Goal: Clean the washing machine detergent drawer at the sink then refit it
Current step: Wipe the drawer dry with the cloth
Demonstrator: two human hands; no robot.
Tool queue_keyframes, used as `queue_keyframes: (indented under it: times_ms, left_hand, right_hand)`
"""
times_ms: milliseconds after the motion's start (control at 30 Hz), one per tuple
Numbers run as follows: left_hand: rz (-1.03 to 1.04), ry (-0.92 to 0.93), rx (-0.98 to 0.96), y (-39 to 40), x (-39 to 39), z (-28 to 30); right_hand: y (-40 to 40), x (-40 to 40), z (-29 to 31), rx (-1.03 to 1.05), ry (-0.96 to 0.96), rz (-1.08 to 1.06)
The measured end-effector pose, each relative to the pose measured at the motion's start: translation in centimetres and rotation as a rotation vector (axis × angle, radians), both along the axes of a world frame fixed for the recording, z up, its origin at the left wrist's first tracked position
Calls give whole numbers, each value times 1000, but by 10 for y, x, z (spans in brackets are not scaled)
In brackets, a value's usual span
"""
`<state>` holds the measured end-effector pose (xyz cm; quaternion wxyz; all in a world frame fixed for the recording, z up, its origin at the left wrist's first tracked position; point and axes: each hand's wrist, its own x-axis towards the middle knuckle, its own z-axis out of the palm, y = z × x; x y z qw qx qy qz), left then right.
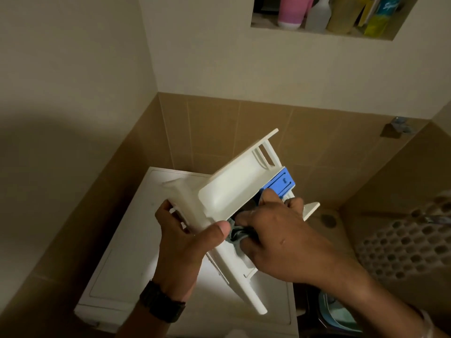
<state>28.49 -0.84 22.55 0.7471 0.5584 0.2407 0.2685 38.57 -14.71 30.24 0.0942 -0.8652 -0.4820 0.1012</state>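
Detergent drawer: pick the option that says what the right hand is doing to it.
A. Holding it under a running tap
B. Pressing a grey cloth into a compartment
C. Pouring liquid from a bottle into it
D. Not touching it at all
B: the right hand pushes a bunched grey cloth into a compartment of the white detergent drawer, beside its blue insert, while the left hand grips the drawer's end.
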Motion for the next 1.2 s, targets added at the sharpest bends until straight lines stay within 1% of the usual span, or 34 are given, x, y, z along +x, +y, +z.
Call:
queue_keyframes:
  times_ms: [100,200,267,333,367,400,433,467,500,533,567,600,633,667,700,800,900,1000,1067,1200]
  left_hand:
    - [-49,-6,-55,-4,-3,-3]
    - [-47,-4,-48,-4,-2,-4]
    - [-46,-12,-30,-2,0,-3]
    - [-39,-8,-32,1,1,-2]
    - [-24,-4,-32,4,2,0]
    - [-8,-4,-21,7,2,1]
    - [3,-5,0,9,2,2]
    - [9,-2,31,11,2,3]
    - [13,8,64,10,1,3]
    - [17,13,86,8,1,4]
    - [13,6,93,5,0,4]
    - [1,-7,95,0,1,6]
    - [-15,-22,106,-4,1,6]
    - [-26,-37,129,-6,2,7]
    - [-33,-45,158,-8,3,8]
    - [-39,-29,218,-10,3,11]
    - [-39,-30,194,-10,2,6]
    - [-33,-37,176,-5,1,0]
    - [-26,-43,179,-2,1,-2]
    - [-14,-43,154,-2,0,-2]
  right_hand:
    - [-7,4,0,60,184,26]
    - [-15,10,2,136,353,38]
    - [-20,13,7,261,570,24]
    - [-25,13,13,439,800,-77]
    - [-28,12,16,525,865,-161]
    - [-30,10,20,618,887,-242]
    - [-31,8,25,716,852,-295]
    - [-31,8,29,803,731,-317]
    - [-30,10,30,838,514,-321]
    - [-27,15,30,795,245,-322]
    - [-23,20,29,696,-8,-318]
    - [-17,24,27,562,-200,-300]
    - [-13,27,23,415,-317,-284]
    - [-9,29,19,290,-369,-279]
    - [-5,28,16,207,-371,-288]
    - [2,23,11,141,-303,-294]
    - [11,12,9,131,-205,-216]
    - [19,-2,4,181,-2,-83]
    - [18,0,2,222,133,-38]
    - [2,17,8,364,579,12]
